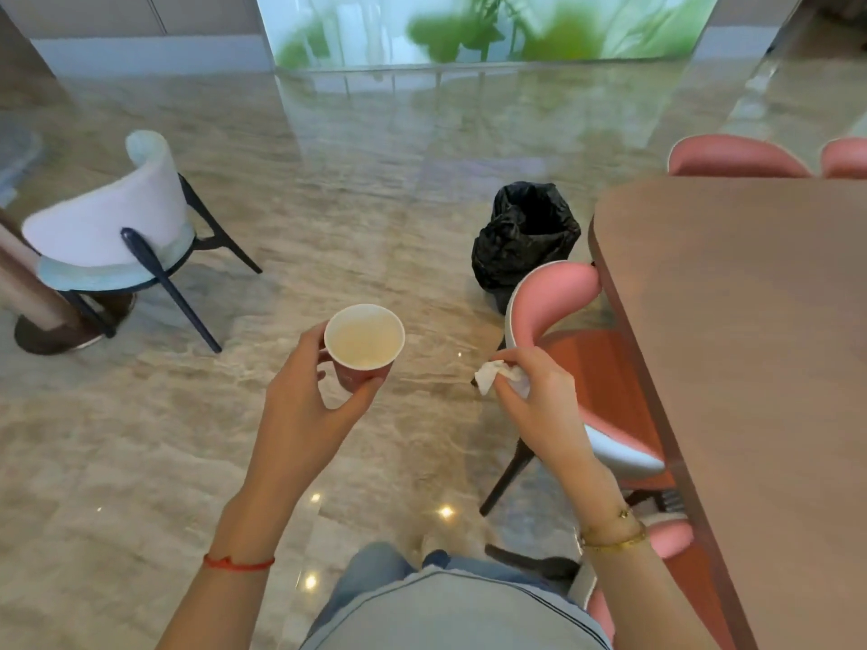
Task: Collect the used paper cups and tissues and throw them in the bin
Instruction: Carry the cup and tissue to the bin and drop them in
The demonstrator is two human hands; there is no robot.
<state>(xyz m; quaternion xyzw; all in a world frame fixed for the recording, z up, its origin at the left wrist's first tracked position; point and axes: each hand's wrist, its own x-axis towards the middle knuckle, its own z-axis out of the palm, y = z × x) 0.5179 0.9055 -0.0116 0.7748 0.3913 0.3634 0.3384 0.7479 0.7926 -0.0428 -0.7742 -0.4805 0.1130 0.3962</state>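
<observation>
1. Landmark = black plastic-lined bin [525, 236], standing on the glossy marble floor [328, 204] in mid-frame; all places given rel. to it.
2. Nearest the camera, well short of the bin: person's torso in a pale grey top and blue jeans [375, 574], both forearms reaching fwd. Red string bracelet [238, 563] on the left wrist, gold bracelet [612, 539] on the right.
3. Left hand [300, 405]: nearer than the bin and to its left, fingers and thumb clamped round the side wall of a red paper cup with white inside [364, 342]. Cup upright, mouth up, held in the air over the floor; inside looks empty, w/ a faint stain.
4. Right hand [535, 396]: nearer than the bin, roughly in line w/ it, fingertips pinched together on a crumpled white tissue [492, 375]; tissue sticks out to the hand's left.
5. Just behind the right hand, between it and the bin: pink curved-back chair w/ red-brown seat [553, 297]; its back overlaps the bin's lower right.
6. Right of the bin: brown wooden worktop [732, 344], edge close beside the bin. More pink chair backs [732, 157] past its far edge.
7. Far left of the bin, well apart: white curved-back chair w/ dark legs [112, 227].
8. Beyond the bin: bright panel w/ blurred green foliage [488, 30].
</observation>
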